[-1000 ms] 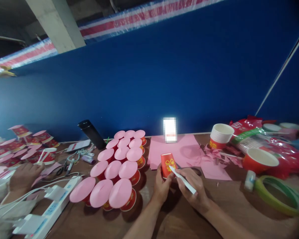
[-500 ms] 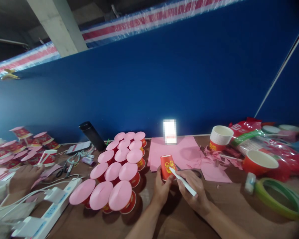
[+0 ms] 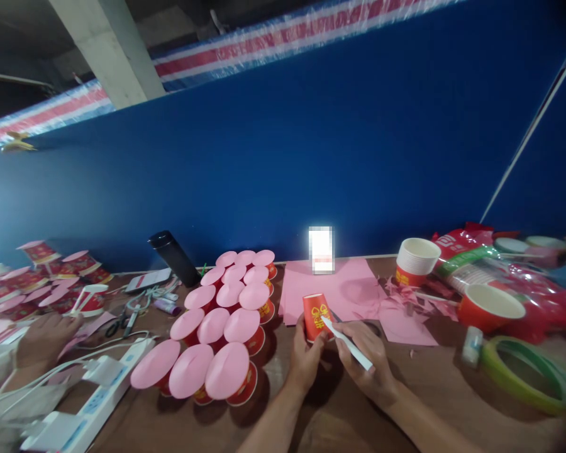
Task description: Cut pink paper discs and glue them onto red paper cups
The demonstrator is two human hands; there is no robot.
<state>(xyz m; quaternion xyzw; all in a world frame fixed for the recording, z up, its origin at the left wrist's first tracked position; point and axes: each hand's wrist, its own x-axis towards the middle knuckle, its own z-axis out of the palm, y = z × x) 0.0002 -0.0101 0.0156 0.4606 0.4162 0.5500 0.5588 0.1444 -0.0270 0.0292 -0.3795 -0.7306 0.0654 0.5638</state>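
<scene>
My left hand [image 3: 305, 360] is wrapped round an upside-down red paper cup [image 3: 316, 316] with gold print, which stands on the brown table [image 3: 434, 384]. My right hand [image 3: 366, 362] pinches a white pen-like tool [image 3: 348, 343], its tip touching the cup's side. Just behind the cup lies a stack of pink paper sheets [image 3: 346, 288].
Several red cups capped with pink paper discs [image 3: 226, 314] stand to the left. A white power strip [image 3: 94, 384], scissors [image 3: 122, 319] and a black flask [image 3: 174, 255] lie further left, near another person's hand [image 3: 42, 340]. Stacked cups [image 3: 416, 261], a red bowl [image 3: 490, 307], a glue stick [image 3: 471, 345] and green tape [image 3: 528, 371] sit right.
The cup and both hands have stayed almost in place; only the camera view has shifted slightly.
</scene>
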